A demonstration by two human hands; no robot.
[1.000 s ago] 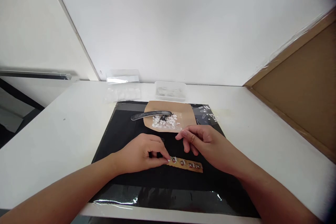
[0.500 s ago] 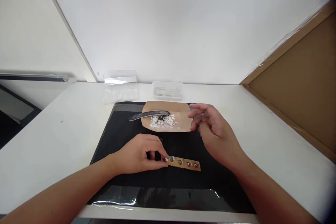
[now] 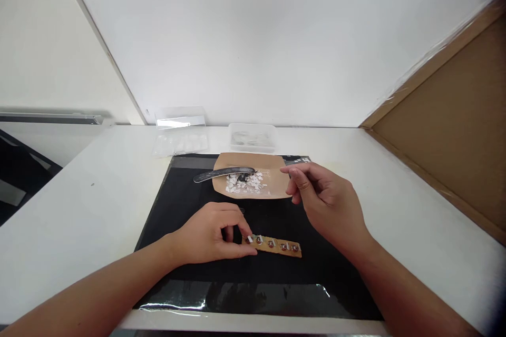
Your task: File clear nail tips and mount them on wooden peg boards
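Observation:
My left hand (image 3: 221, 231) has thumb and index finger on opposite long edges of a narrow brown strip (image 3: 278, 246), at its left end. Along the strip sit several shiny reddish-brown round pieces, with small white bits on them. My right hand (image 3: 326, 189) hovers by the right edge of a tan paper sheet (image 3: 272, 163), thumb bent in towards the curled fingers; anything between them is too small to make out. On that sheet lie a heap of white flakes (image 3: 253, 183) and a curved, dark grey nail file (image 3: 223, 172), partly over the flakes.
Under everything lies a black mat (image 3: 190, 279) with a glossy clear cover, on a white table (image 3: 90, 205). Behind it are an opened clear plastic case (image 3: 181, 139) and a shallow translucent box (image 3: 252, 138). A brown-framed panel (image 3: 443, 116) leans at the right.
My right hand's loosely spread fingers have drawn together, the thumb rising towards the index finger. My left thumb has slid slightly right along the strip's near edge.

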